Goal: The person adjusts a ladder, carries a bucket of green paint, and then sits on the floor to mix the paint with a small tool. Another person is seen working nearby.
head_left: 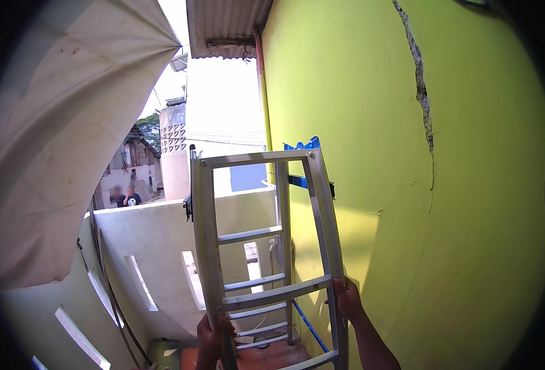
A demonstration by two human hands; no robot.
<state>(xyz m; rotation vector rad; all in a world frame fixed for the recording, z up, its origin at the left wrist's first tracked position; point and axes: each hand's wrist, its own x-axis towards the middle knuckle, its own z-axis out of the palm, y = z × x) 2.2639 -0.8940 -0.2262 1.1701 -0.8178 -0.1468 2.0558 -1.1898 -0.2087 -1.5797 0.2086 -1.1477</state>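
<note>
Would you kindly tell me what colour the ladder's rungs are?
The rungs are silver-grey, seen best in the head view.

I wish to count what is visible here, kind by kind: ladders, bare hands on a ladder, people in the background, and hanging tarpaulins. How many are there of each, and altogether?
Aluminium ladder: 1
Bare hands on it: 2 (left hand, right hand)
People in the background: 2
Hanging beige tarpaulin: 1
Total: 6
</note>
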